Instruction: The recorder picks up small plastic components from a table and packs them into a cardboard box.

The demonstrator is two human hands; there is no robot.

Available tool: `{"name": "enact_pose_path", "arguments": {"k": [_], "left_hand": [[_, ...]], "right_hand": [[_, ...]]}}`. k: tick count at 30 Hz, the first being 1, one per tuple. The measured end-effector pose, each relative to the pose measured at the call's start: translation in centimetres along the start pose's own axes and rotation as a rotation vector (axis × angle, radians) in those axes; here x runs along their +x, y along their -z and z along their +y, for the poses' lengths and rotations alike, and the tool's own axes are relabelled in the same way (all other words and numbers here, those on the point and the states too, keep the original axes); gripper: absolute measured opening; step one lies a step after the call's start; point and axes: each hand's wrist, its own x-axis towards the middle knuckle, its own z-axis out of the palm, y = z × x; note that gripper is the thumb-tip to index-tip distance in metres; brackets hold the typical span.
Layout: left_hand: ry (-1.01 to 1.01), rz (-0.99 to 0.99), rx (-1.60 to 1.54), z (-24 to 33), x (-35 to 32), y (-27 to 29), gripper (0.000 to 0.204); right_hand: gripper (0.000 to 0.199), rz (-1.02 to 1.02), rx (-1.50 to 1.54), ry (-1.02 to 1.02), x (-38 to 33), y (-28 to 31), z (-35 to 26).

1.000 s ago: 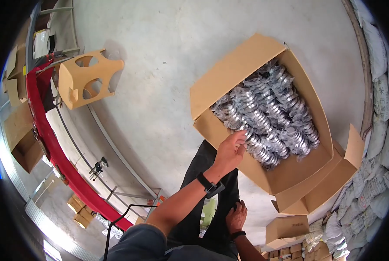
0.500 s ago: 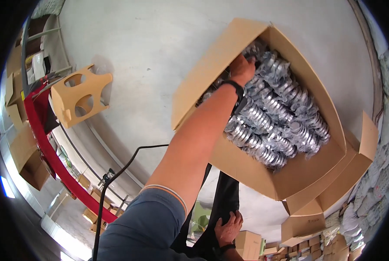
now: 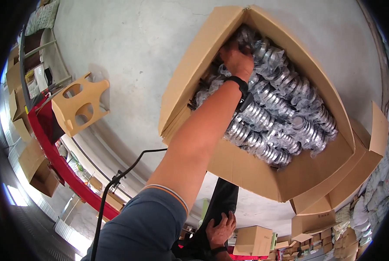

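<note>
A large open cardboard box [image 3: 190, 65] holds rows of silvery round metal pieces [image 3: 264, 117], stacked like discs and wrapped in clear plastic. My left hand [image 3: 238, 60], with a dark band at its wrist, reaches into the box's far corner. Its fingers curl into the plastic of a wrapped stack [image 3: 245, 38] there; the fingertips are partly hidden. At the bottom of the view my right hand [image 3: 221, 229] rests on my dark trouser leg [image 3: 222, 198], fingers spread, holding nothing.
A cut-out cardboard piece [image 3: 79, 104] with round holes stands on the grey floor at left. Nearby are a red curved edge [image 3: 50, 152] and a black cable [image 3: 116, 178]. More boxes [image 3: 253, 240] stand at the lower right, with pale sacks [image 3: 364, 213] along the right side.
My left hand has shifted slightly up and left in the view, staying at the box's far corner. The view has shifted a little; my right hand stays on my leg.
</note>
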Motion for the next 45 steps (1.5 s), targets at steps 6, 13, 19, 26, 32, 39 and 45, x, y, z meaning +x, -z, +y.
{"name": "enact_pose_path", "arguments": {"k": [6, 13, 19, 26, 32, 39, 45], "left_hand": [[-0.018, -0.099, 0.01, 0.8, -2.1, 1.1, 0.053], [-0.102, -0.182, 0.047, -0.7, -1.5, 2.2, 0.058], [-0.058, -0.187, -0.095, -1.6, -0.7, 3.1, 0.059], [-0.361, -0.157, -0.136, 0.9, -0.1, 5.3, 0.053], [-0.507, -0.096, -0.026, 3.6, 0.7, 6.3, 0.04], [-0.658, -0.287, 0.127, 4.6, -2.1, 7.6, 0.071], [-0.761, -0.341, 0.198, 4.8, -3.5, 7.7, 0.081]], "right_hand": [[0.06, -0.011, -0.039, 0.035, 0.5, 0.4, -0.5], [0.056, -0.004, -0.033, 0.056, 0.8, 0.7, -0.1], [0.057, -0.001, -0.045, 0.064, 1.0, 1.0, -0.1], [0.056, -0.01, -0.055, 0.078, 1.1, 1.4, 0.6], [0.057, 0.013, -0.003, 0.098, 1.0, 1.4, 1.5], [0.057, 0.037, 0.042, 0.077, 0.4, 1.3, 2.7], [0.056, 0.075, 0.113, 0.044, -0.2, 1.2, 5.1]]}}
